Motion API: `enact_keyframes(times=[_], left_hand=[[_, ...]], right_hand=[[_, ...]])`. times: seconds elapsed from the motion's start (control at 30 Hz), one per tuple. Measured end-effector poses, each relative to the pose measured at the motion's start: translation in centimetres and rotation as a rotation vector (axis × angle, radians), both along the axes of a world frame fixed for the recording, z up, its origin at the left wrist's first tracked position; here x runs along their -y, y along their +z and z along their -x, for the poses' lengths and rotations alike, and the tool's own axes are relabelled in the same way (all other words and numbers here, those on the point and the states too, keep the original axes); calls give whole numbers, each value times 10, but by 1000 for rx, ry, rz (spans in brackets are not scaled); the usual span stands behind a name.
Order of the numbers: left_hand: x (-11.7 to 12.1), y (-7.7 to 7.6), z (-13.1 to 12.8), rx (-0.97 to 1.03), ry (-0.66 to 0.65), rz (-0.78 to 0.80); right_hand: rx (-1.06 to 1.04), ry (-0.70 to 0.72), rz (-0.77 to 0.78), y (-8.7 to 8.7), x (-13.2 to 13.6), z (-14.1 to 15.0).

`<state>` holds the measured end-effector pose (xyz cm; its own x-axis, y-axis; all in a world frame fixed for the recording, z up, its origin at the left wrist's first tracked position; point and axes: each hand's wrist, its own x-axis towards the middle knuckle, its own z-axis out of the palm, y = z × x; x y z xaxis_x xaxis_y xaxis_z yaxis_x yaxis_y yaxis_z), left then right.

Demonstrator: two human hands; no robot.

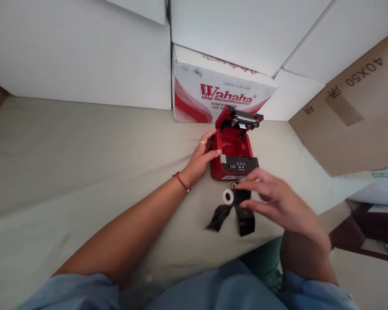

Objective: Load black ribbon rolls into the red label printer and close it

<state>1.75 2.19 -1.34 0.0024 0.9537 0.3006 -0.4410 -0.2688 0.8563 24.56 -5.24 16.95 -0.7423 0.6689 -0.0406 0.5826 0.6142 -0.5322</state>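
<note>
A small red and black label printer (215, 168) sits on the pale cloth with its lid raised and its red inside bare. My left hand (201, 160) grips the printer's left wall, thumb over the rim and fingers along the outer side. Just in front of the printer, my right hand (271, 196) pinches a black ribbon roll (238, 196) with a white core. Two loose black strips (246, 221) hang below that roll. A second, smaller core end (234, 185) shows behind it, partly hidden by my fingers.
Behind the printer stands a white and red Wahaha carton (194, 92), close to the open lid. White boxes (93, 56) line the back. A brown cardboard box (352, 112) leans in from the right. Pale cloth (84, 172) covers the surface.
</note>
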Motion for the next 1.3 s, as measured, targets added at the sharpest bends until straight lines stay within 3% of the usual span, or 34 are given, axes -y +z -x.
enact_keyframes(times=[0.1,0.17,0.3,0.47,0.8,0.9,1.03,1.17,1.23,1.3], left_hand=[[-1,-1,-2,13,18,17],[-2,-1,-3,18,34,25],[-3,1,-3,41,42,38],[-1,4,-3,43,29,43],[-4,-2,-4,-11,28,21],[-5,-4,-3,-17,33,25],[-4,-3,-4,-22,43,14],[1,0,-4,-86,69,-19],[6,3,-3,-199,148,-56],[13,7,-2,-355,312,-143]], right_hand=[[38,-148,-209,28,-29,-8],[171,-250,-297,32,-52,2],[489,-371,-339,15,-87,42],[689,-388,-371,0,-104,72],[648,-376,-381,-26,-125,78],[563,-315,-363,-31,-131,74],[258,-275,-241,-23,-116,51],[-46,-217,-273,-16,-69,19],[-102,-131,-309,-20,-45,7],[-112,-103,-354,-29,-27,-2]])
